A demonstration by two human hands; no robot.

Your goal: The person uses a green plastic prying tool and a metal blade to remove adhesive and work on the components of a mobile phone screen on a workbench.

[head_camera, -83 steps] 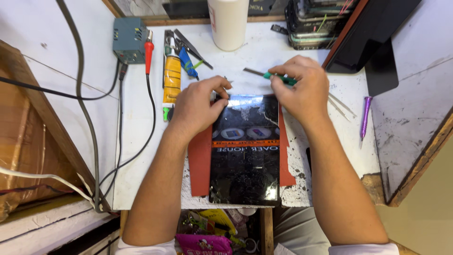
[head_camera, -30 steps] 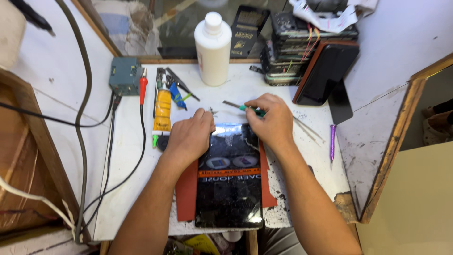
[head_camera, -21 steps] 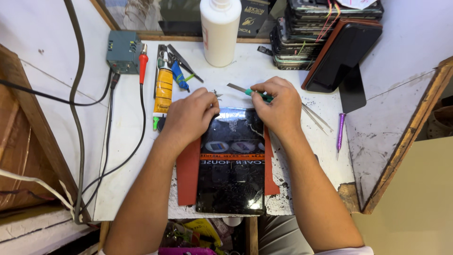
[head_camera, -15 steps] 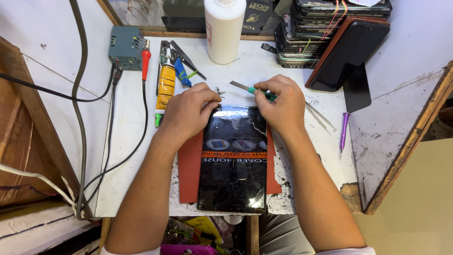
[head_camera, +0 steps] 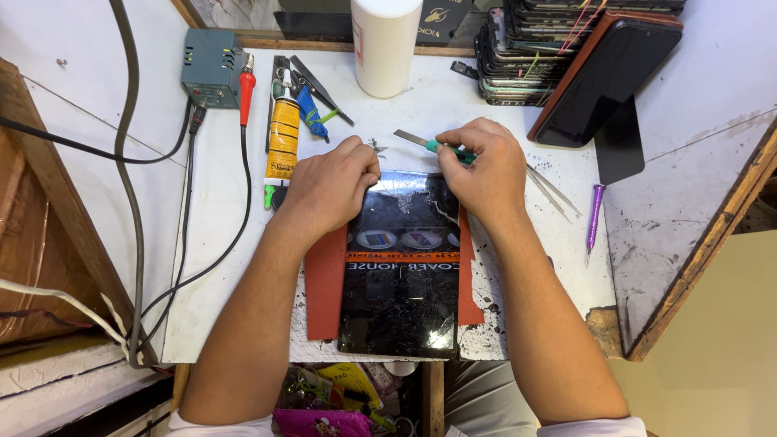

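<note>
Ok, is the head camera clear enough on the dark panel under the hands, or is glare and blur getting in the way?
Head view: sharp overall, no motion blur on the left hand or the right hand. The dark panel is glossy, with bright glare patches near its top edge and lower right corner, yet its cracks read clearly. Lighting is even, shadows soft. The white bottle is cut off at the top edge.

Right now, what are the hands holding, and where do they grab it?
The right hand grips a thin flat metal blade tool by its green handle end. The left hand presses on the cracked black glass panel, holding nothing visible.
</note>
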